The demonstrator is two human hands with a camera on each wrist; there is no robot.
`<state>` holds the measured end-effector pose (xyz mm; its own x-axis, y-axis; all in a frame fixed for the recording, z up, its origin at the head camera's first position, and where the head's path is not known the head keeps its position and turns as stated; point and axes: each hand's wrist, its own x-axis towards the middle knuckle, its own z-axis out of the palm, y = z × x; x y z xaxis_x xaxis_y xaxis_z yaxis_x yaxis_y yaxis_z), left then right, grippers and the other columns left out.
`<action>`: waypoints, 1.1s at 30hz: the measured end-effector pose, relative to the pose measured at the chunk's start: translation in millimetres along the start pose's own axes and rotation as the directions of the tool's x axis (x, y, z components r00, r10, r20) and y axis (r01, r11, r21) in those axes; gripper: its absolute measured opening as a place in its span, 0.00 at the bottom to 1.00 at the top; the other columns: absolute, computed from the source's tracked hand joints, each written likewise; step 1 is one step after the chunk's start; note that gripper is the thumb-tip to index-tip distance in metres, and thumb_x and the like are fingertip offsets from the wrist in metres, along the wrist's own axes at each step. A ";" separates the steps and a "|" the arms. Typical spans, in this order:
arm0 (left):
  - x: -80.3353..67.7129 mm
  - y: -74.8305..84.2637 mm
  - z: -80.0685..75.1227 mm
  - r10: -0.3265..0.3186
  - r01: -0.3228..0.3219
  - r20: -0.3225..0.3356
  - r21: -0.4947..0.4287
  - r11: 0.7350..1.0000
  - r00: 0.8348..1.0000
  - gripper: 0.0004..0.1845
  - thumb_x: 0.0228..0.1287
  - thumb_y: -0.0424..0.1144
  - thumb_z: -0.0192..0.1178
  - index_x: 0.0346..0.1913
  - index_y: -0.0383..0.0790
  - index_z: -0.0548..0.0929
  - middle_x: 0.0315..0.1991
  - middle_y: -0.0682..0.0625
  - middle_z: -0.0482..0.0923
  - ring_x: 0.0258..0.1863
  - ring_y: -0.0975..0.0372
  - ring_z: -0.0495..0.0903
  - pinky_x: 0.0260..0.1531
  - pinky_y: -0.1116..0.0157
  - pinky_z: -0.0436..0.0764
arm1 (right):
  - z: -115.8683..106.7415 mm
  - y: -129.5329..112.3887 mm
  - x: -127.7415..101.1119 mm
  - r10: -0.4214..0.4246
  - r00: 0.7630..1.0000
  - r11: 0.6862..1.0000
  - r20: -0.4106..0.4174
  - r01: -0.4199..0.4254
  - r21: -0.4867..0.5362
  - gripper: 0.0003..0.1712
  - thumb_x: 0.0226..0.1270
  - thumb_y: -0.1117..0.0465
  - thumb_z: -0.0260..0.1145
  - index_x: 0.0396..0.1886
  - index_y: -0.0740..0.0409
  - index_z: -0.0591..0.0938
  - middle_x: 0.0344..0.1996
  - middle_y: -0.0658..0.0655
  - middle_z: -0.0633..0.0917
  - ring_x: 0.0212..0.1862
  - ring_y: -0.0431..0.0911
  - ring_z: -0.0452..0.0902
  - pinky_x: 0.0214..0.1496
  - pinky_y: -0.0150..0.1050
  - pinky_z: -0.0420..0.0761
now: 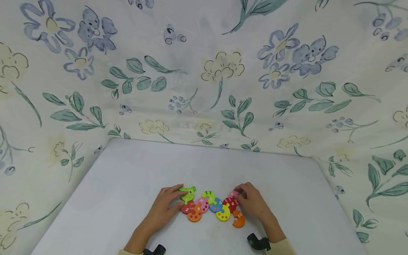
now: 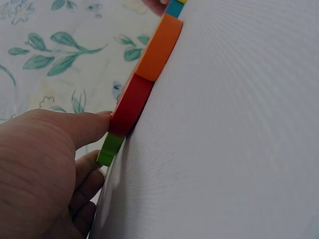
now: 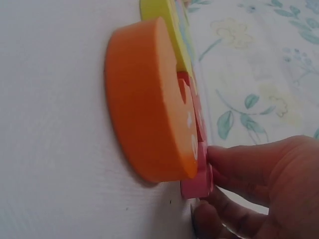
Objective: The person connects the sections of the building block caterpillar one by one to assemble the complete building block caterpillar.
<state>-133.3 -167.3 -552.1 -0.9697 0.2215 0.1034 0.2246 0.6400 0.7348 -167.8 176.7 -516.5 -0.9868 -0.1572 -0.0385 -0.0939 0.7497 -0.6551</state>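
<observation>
A caterpillar number puzzle of flat, colourful pieces lies in a wavy row on the white table. My left hand [image 1: 163, 206] holds its left end, fingers at the green head piece [image 1: 188, 194] and thumb against the red piece [image 2: 130, 105] marked 2. At the right end, my right hand [image 1: 252, 199] pinches the pink piece [image 3: 195, 186], beside the red piece [image 1: 229, 205] marked 8. The orange piece [image 1: 239, 221] marked 10 lies just below, apart from the yellow piece [image 1: 224, 214]. Orange, pink, green and blue pieces [image 1: 215, 206] interlock between the hands.
The white table [image 1: 204, 164] has a back edge against a flower-patterned cloth [image 1: 191, 78], which also rises at both sides. Dark wrist-camera mounts [image 1: 258, 242] sit by both wrists, close to the cream sleeves [image 1: 281, 248].
</observation>
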 end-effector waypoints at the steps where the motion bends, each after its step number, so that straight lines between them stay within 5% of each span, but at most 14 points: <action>1: 0.4 0.3 -0.2 0.001 -0.001 -0.002 0.001 1.000 1.000 0.21 0.70 0.40 0.70 0.64 0.55 0.84 0.75 0.58 0.70 0.71 0.58 0.66 0.71 0.47 0.68 | -0.5 0.2 -0.4 -0.004 1.000 1.000 -0.008 0.004 0.000 0.10 0.71 0.63 0.72 0.49 0.56 0.85 0.39 0.51 0.78 0.38 0.44 0.73 0.39 0.33 0.82; 7: 1.5 2.8 -0.5 0.007 -0.008 -0.010 -0.005 1.000 1.000 0.21 0.70 0.39 0.70 0.64 0.54 0.85 0.75 0.57 0.70 0.70 0.56 0.67 0.70 0.46 0.68 | -4.6 3.0 -8.2 -0.007 0.999 0.999 -0.031 0.005 -0.048 0.15 0.68 0.62 0.75 0.52 0.57 0.85 0.41 0.52 0.79 0.38 0.43 0.72 0.41 0.34 0.83; 16: 0.5 1.4 -0.1 -0.014 0.014 -0.011 0.012 1.000 1.000 0.21 0.71 0.41 0.70 0.64 0.58 0.84 0.75 0.60 0.70 0.71 0.58 0.66 0.71 0.46 0.68 | -11.9 1.2 -38.2 0.104 0.994 0.994 0.013 -0.104 -0.019 0.26 0.64 0.57 0.78 0.58 0.58 0.79 0.46 0.52 0.79 0.42 0.44 0.73 0.49 0.40 0.84; 24: 0.4 3.9 -5.2 -0.012 0.012 -0.012 0.010 1.000 1.000 0.21 0.70 0.40 0.70 0.64 0.56 0.84 0.74 0.59 0.70 0.70 0.57 0.67 0.70 0.46 0.69 | -2.5 -3.3 -62.1 -0.036 0.985 0.986 0.167 0.063 -0.157 0.30 0.56 0.49 0.84 0.56 0.49 0.82 0.53 0.48 0.78 0.53 0.45 0.73 0.60 0.50 0.83; 33: 0.9 3.6 -2.3 -0.013 0.013 -0.008 0.004 1.000 1.000 0.21 0.70 0.39 0.70 0.64 0.56 0.85 0.74 0.58 0.70 0.71 0.56 0.67 0.71 0.45 0.68 | 3.5 -7.7 -66.4 0.048 0.989 0.980 0.141 -0.020 -0.197 0.30 0.54 0.53 0.85 0.54 0.51 0.82 0.51 0.50 0.78 0.52 0.47 0.74 0.59 0.50 0.84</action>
<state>-133.5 -166.5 -547.8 -0.9733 0.2073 0.0988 0.2120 0.6460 0.7333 -101.0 179.1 -511.5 -0.9618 -0.2100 -0.1758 -0.0987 0.8646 -0.4927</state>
